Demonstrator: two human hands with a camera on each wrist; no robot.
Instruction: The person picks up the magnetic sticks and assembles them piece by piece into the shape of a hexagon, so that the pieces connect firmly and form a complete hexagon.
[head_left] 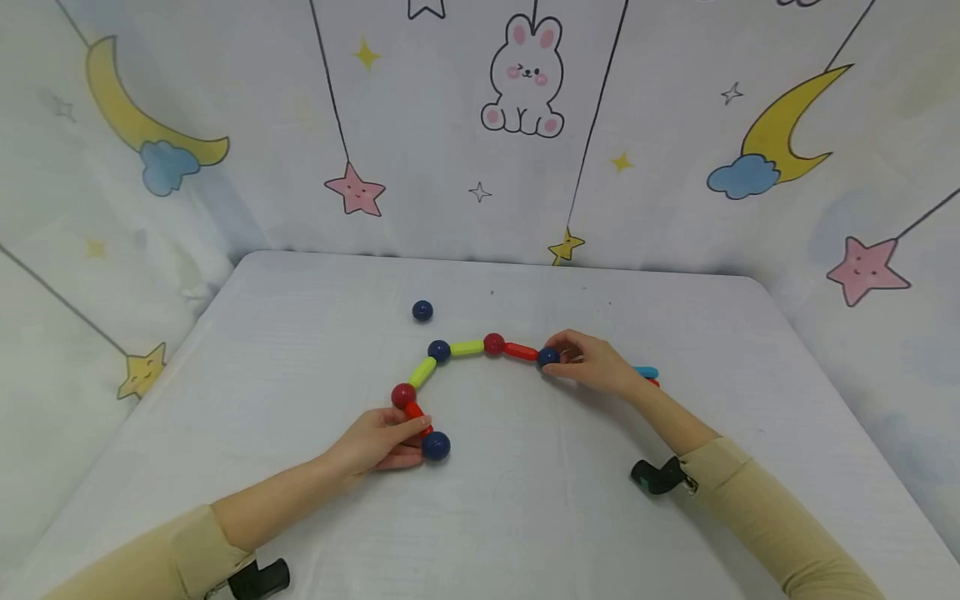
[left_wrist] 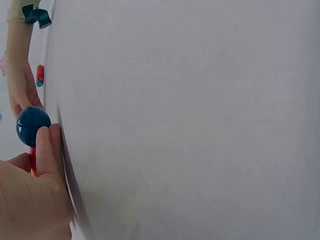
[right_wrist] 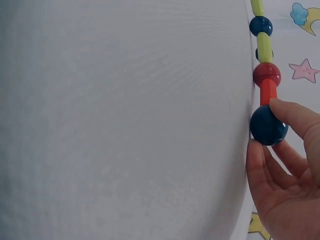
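A curved chain of balls and rods lies on the white table, bowed away from me. Yellow-green rods (head_left: 467, 347) join a middle blue ball (head_left: 439, 351) to a red ball (head_left: 493, 343) and another red ball (head_left: 403, 396). My left hand (head_left: 384, 440) grips the red rod (head_left: 415, 410) at the near-left end, its fingertips beside the blue end ball (head_left: 436, 446). At the other end, past a second red rod (head_left: 521, 352), my right hand (head_left: 588, 362) pinches a blue ball (right_wrist: 268, 125) between thumb and fingers.
One loose blue ball (head_left: 422, 311) sits behind the chain. Beyond my right wrist, a light-blue rod (head_left: 647, 372) and a red piece lie partly hidden. A patterned cloth (head_left: 435, 108) hangs behind the table (head_left: 315, 308).
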